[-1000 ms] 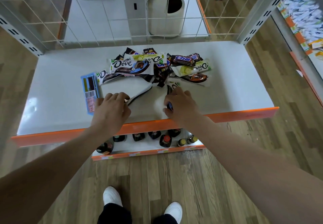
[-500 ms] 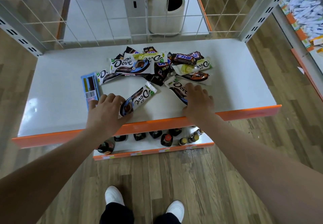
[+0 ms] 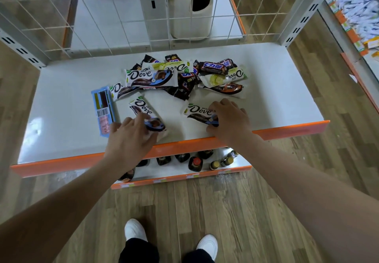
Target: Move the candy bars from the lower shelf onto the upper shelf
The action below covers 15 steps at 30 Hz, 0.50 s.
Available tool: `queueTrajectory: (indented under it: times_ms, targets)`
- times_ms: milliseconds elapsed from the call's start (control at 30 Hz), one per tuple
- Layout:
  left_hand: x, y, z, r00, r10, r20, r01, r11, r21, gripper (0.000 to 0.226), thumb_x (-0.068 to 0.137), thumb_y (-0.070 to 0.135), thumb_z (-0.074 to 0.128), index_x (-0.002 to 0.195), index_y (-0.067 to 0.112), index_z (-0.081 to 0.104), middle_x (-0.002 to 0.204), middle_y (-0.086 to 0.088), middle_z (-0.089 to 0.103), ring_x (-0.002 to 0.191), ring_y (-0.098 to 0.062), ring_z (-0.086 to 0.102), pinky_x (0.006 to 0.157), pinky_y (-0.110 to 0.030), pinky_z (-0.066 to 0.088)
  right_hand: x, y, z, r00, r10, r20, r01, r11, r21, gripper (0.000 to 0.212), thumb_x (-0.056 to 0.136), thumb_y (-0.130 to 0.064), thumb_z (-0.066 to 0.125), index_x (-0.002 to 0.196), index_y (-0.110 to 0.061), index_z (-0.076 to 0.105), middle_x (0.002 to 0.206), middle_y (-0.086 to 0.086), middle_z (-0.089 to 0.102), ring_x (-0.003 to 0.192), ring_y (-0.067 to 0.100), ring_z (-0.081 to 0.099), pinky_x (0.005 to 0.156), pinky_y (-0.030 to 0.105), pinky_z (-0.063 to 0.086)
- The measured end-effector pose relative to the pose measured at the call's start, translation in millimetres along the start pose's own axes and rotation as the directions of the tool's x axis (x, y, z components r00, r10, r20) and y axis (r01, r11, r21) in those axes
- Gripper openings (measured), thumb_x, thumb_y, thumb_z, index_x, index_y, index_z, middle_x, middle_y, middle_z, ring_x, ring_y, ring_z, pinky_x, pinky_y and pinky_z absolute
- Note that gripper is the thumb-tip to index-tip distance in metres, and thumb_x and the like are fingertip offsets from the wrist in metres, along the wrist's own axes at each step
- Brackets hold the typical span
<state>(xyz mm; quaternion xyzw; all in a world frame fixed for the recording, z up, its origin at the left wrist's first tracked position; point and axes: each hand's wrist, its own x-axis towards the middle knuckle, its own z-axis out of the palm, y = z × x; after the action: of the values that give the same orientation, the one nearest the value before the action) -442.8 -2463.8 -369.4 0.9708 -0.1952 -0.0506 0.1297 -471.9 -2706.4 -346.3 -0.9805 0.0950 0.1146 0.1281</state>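
Note:
Two white Dove candy bars lie flat near the front of the white shelf (image 3: 276, 102). My left hand (image 3: 131, 139) pinches the near end of the left Dove bar (image 3: 142, 108), which points away and to the left. My right hand (image 3: 229, 119) covers the right end of the right Dove bar (image 3: 198, 111), fingers curled on it. Behind them, a loose pile of candy bars (image 3: 180, 76), Dove and Snickers wrappers, sits mid-shelf. A lower shelf (image 3: 184, 177) shows below the orange front edge (image 3: 291, 128).
A blue flat packet (image 3: 102, 108) lies left of my left hand. Dark bottles (image 3: 194, 162) stand on the lower shelf. A white wire grid (image 3: 123, 16) closes the back, with grey posts at both corners. A pale bin (image 3: 190, 8) stands behind it.
Both Dove bars came down flat onto the shelf. The left bar swung round to point away-left. The right bar turned more level, and my right hand slid right along it.

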Motion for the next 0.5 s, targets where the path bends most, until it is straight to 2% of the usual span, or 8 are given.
queueTrajectory:
  times_ms: [67, 133, 167, 233, 300, 367, 433, 500]
  targets:
    - [1.2, 2.8, -0.5, 0.982, 0.185, 0.049, -0.184, 0.983, -0.018, 0.047, 0.083, 0.043, 0.032, 0.115, 0.014, 0.05, 0.091, 0.001, 0.067, 0.093, -0.027, 0.058, 0.084, -0.045, 0.038, -1.7, 2.6, 1.6, 0.999, -0.045, -0.009, 0.045, 0.999, -0.013, 0.05, 0.079, -0.028, 0.065, 0.126, -0.022, 0.05, 0.119, 0.0, 0.049, 0.114, 0.021, 0.044, 0.093, 0.033, 0.032]
    - [4.1, 7.1, -1.8, 0.968, 0.251, 0.021, -0.251, 0.967, 0.03, 0.04, 0.082, 0.031, 0.042, 0.116, 0.012, 0.053, 0.098, -0.002, 0.067, 0.095, -0.029, 0.059, 0.084, -0.046, 0.04, -1.9, 6.1, 2.7, 0.998, -0.053, -0.02, 0.052, 0.998, -0.043, 0.049, 0.079, -0.026, 0.065, 0.127, -0.023, 0.05, 0.118, -0.001, 0.05, 0.113, 0.02, 0.045, 0.096, 0.034, 0.03]
    - [6.8, 7.9, -1.1, 0.969, 0.246, -0.015, -0.245, 0.968, 0.057, 0.037, 0.081, 0.021, 0.051, 0.116, 0.011, 0.055, 0.102, -0.005, 0.066, 0.098, -0.03, 0.059, 0.084, -0.047, 0.041, -1.7, 7.7, 3.2, 0.999, -0.047, -0.024, 0.046, 0.998, -0.051, 0.049, 0.08, -0.025, 0.064, 0.126, -0.023, 0.051, 0.117, -0.001, 0.05, 0.113, 0.02, 0.045, 0.098, 0.034, 0.029]
    - [14.8, 9.5, -3.5, 0.986, 0.167, -0.02, -0.164, 0.979, 0.119, 0.049, 0.078, 0.007, 0.062, 0.125, 0.014, 0.052, 0.123, -0.006, 0.057, 0.112, -0.03, 0.05, 0.088, -0.046, 0.038, -0.6, 10.0, 4.4, 0.999, -0.038, -0.035, 0.036, 0.999, -0.038, 0.046, 0.08, -0.023, 0.063, 0.124, -0.024, 0.051, 0.116, -0.002, 0.051, 0.113, 0.02, 0.046, 0.101, 0.037, 0.028]
    - [21.8, 6.1, -4.2, 0.996, 0.089, 0.031, -0.093, 0.976, 0.198, 0.062, 0.087, 0.01, 0.055, 0.143, 0.022, 0.03, 0.149, 0.004, 0.031, 0.131, -0.023, 0.03, 0.099, -0.045, 0.029, 0.8, 10.7, 6.0, 0.998, -0.052, -0.038, 0.051, 0.998, -0.02, 0.046, 0.081, -0.023, 0.062, 0.126, -0.026, 0.051, 0.118, -0.004, 0.051, 0.116, 0.02, 0.045, 0.104, 0.039, 0.027]
    - [26.5, -0.5, -1.6, 0.993, 0.066, 0.097, -0.09, 0.959, 0.267, 0.063, 0.095, 0.018, 0.043, 0.149, 0.026, 0.011, 0.156, 0.01, 0.012, 0.139, -0.019, 0.016, 0.106, -0.045, 0.019, 1.1, 11.6, 7.3, 0.997, -0.071, -0.032, 0.071, 0.997, -0.025, 0.046, 0.084, -0.027, 0.061, 0.129, -0.028, 0.05, 0.122, -0.005, 0.051, 0.119, 0.019, 0.043, 0.107, 0.04, 0.025]
    - [25.4, -3.3, -0.7, 0.992, 0.066, 0.103, -0.094, 0.951, 0.296, 0.058, 0.096, 0.021, 0.042, 0.148, 0.025, 0.016, 0.153, 0.007, 0.022, 0.139, -0.019, 0.018, 0.107, -0.047, 0.013, 1.2, 13.9, 8.0, 0.996, -0.081, -0.04, 0.08, 0.996, -0.036, 0.045, 0.086, -0.031, 0.061, 0.13, -0.028, 0.05, 0.122, -0.005, 0.051, 0.12, 0.019, 0.042, 0.108, 0.04, 0.024]
    - [23.2, -4.6, -1.8, 0.998, 0.042, 0.052, -0.056, 0.946, 0.318, 0.05, 0.093, 0.026, 0.049, 0.141, 0.019, 0.035, 0.139, -0.001, 0.042, 0.131, -0.023, 0.031, 0.104, -0.048, 0.016, 1.1, 15.9, 9.2, 0.995, -0.085, -0.059, 0.083, 0.996, -0.04, 0.043, 0.087, -0.031, 0.062, 0.129, -0.028, 0.05, 0.121, -0.004, 0.051, 0.12, 0.019, 0.042, 0.107, 0.04, 0.024]
